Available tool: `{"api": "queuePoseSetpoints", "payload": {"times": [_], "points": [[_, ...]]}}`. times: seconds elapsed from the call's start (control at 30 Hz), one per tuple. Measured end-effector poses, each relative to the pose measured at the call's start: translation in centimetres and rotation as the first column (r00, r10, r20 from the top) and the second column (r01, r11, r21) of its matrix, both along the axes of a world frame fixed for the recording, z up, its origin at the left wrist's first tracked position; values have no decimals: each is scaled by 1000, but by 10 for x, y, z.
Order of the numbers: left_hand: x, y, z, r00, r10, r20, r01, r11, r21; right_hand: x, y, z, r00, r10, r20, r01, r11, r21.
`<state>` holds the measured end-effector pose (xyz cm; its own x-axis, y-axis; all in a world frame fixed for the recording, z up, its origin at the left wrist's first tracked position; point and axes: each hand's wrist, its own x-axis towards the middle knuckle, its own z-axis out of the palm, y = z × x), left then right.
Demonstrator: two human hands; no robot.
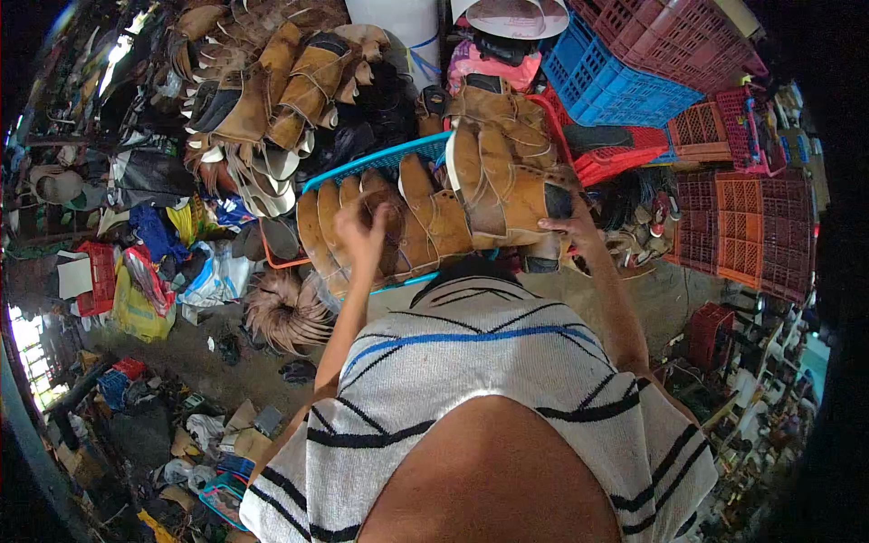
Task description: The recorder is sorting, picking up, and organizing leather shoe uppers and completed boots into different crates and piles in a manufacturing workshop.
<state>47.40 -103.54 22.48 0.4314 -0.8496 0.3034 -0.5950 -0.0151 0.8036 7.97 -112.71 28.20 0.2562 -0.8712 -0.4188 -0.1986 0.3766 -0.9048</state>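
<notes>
Tan leather boot uppers stand packed in a row in a light-blue plastic basket in front of me. Over this row is my left hand, fingers apart, with nothing visibly held; whether its fingertips touch the leather I cannot tell. At the right end, my right hand grips the edge of a stack of boot uppers, thumb near a dark padded collar. Its other fingers are partly hidden behind the leather. The stack lies over the basket's right part.
A large heap of similar uppers rises at the far left, beside a white cylinder. Blue and maroon crates stand far right, near a red basket. A fanned ring of brown pieces lies on the floor at left.
</notes>
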Motion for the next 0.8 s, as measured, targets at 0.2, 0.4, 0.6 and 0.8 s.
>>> {"api": "queuePoseSetpoints", "payload": {"times": [0.2, 0.4, 0.6, 0.8], "points": [[71, 93, -53, 879, 414, -237, -424, 906, 10, -35, 28, -69, 989, -58, 138, 90, 967, -238], [75, 136, -79, 792, 475, -384, -487, 871, 73, -39, 26, -63, 969, -175, 172, 171, 985, 38], [65, 126, -58, 476, 487, -732, -237, 873, 426, -121, 25, -200, 984, 176, 20, -161, 935, -317], [72, 141, -37, 364, 296, -883, 40, 942, 333, -107, 44, -121, 906, 423, 24, -397, 868, -298]]}}
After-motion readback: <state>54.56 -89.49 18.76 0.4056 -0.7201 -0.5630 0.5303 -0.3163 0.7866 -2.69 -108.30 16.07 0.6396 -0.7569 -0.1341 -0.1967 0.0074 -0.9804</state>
